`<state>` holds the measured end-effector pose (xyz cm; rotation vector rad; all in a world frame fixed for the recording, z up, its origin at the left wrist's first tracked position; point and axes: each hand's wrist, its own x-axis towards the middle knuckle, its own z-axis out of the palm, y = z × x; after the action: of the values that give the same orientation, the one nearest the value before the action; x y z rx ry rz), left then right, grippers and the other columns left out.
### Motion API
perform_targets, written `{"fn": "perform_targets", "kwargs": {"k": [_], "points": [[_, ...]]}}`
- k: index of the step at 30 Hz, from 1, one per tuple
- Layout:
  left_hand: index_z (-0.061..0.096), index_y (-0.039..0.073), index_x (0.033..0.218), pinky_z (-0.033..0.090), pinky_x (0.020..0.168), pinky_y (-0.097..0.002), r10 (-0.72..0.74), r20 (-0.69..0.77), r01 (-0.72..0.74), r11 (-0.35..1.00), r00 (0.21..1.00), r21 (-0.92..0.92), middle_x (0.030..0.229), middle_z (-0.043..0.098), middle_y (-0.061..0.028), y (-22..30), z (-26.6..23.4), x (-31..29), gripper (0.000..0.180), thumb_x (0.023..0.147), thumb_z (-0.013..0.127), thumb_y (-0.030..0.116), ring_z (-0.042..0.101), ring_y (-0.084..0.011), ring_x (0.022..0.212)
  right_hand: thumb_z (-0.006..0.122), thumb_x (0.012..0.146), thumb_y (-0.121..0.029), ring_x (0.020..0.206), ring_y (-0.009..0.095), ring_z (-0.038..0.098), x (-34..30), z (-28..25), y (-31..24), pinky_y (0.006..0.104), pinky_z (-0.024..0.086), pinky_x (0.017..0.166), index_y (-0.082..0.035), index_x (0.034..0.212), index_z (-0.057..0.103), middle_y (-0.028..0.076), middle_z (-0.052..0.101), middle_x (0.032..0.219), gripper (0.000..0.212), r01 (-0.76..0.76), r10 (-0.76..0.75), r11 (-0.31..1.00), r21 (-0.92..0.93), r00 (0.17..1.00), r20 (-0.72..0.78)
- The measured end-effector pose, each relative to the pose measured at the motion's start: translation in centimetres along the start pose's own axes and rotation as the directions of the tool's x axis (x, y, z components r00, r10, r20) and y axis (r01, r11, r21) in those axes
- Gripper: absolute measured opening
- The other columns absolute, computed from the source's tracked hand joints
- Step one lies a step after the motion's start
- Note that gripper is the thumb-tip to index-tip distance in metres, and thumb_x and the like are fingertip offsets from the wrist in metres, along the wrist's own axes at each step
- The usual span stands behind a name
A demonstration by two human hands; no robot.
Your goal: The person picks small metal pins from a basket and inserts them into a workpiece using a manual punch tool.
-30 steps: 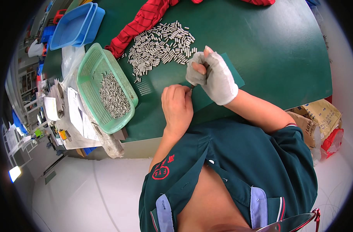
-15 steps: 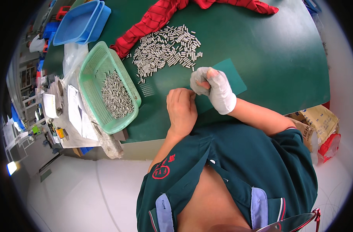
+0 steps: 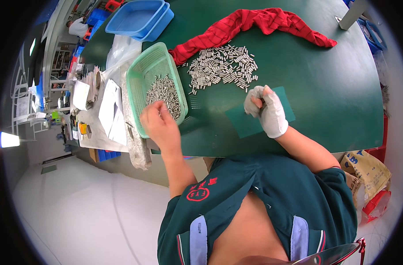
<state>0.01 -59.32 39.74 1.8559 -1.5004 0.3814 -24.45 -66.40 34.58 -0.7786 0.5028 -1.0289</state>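
My left hand (image 3: 161, 128), bare, hangs over the near end of a pale green mesh basket (image 3: 133, 84). Its fingers are curled together; whatever they hold is hidden. Small metal pins (image 3: 166, 90) lie heaped inside that basket. My right hand (image 3: 268, 112) wears a white glove with bare fingertips and is closed above a green sheet (image 3: 243, 123). What sits in its grip cannot be made out. Beyond the hands, a loose spread of similar short metal pins (image 3: 219, 66) covers part of the dark green table (image 3: 325, 97).
A rolled red cloth (image 3: 254, 20) curves behind the loose pins. Stacked blue baskets (image 3: 137, 20) stand at the far left. White papers (image 3: 111, 110) lie left of the green basket. A grey post (image 3: 351, 15) rises at the far right, and sacks (image 3: 365, 174) stand beside the table.
My left hand has gone from beside my right hand leftward to the green basket. My right hand remains closed over the sheet. The whole view has shifted, so the table things appear farther right.
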Motion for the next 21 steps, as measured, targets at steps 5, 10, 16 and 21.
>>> {"fn": "perform_targets", "kwargs": {"k": [5, 10, 16, 21], "points": [[0.065, 0.003, 0.097, 0.046, 0.08, -0.0393, 0.037, 0.059, -0.032, 0.997, 0.998, -0.075, 0.094, 0.062, -0.0118, 2.1, 1.3, 0.0, 0.015, 0.082, 0.066, 0.002, 0.057, -0.0305, 0.092, 0.036, 0.1, -0.05, 0.056, 0.015, 0.032, 0.4, 0.0, -0.4, 0.0301, 0.032, 0.06, -0.011, 0.065, 0.035, 0.0, 0.033, 0.058, 0.053, -0.053, 0.057, 0.994, 0.098, 0.997, -0.043], [0.066, 0.005, 0.09, 0.047, 0.077, -0.0381, 0.3, 0.318, -0.163, 0.905, 0.899, -0.394, 0.089, 0.061, -0.0097, 5.6, 6.9, -0.7, 0.012, 0.079, 0.068, 0.003, 0.057, -0.0285, 0.087, 0.038, 0.102, -0.045, 0.054, 0.013, 0.028, 0.6, -0.5, -0.7, 0.0291, 0.028, 0.056, -0.011, 0.065, 0.036, -0.001, 0.031, 0.057, 0.05, -0.009, 0.008, 0.95, 0.311, 1.0, 0.005], [0.064, 0.008, 0.087, 0.045, 0.077, -0.0395, 0.411, 0.383, -0.238, 0.874, 0.827, -0.424, 0.087, 0.059, -0.006, 5.6, 10.6, -0.5, 0.016, 0.074, 0.071, 0.003, 0.056, -0.0276, 0.086, 0.04, 0.1, -0.046, 0.052, 0.013, 0.024, 0.6, -0.5, -1.3, 0.0303, 0.025, 0.056, -0.011, 0.064, 0.035, -0.002, 0.028, 0.056, 0.051, 0.062, -0.057, 0.979, 0.192, 0.998, -0.034], [0.064, 0.01, 0.088, 0.045, 0.077, -0.0395, 0.444, 0.399, -0.291, 0.874, 0.802, -0.388, 0.085, 0.057, -0.0047, 5.9, 11.7, -0.3, 0.018, 0.072, 0.072, 0.005, 0.056, -0.0264, 0.086, 0.04, 0.1, -0.047, 0.056, 0.013, 0.027, 0.3, -0.8, -1.2, 0.0292, 0.026, 0.057, -0.011, 0.065, 0.034, -0.002, 0.028, 0.057, 0.051, 0.015, -0.014, 1.0, 0.012, 0.997, -0.074]]}}
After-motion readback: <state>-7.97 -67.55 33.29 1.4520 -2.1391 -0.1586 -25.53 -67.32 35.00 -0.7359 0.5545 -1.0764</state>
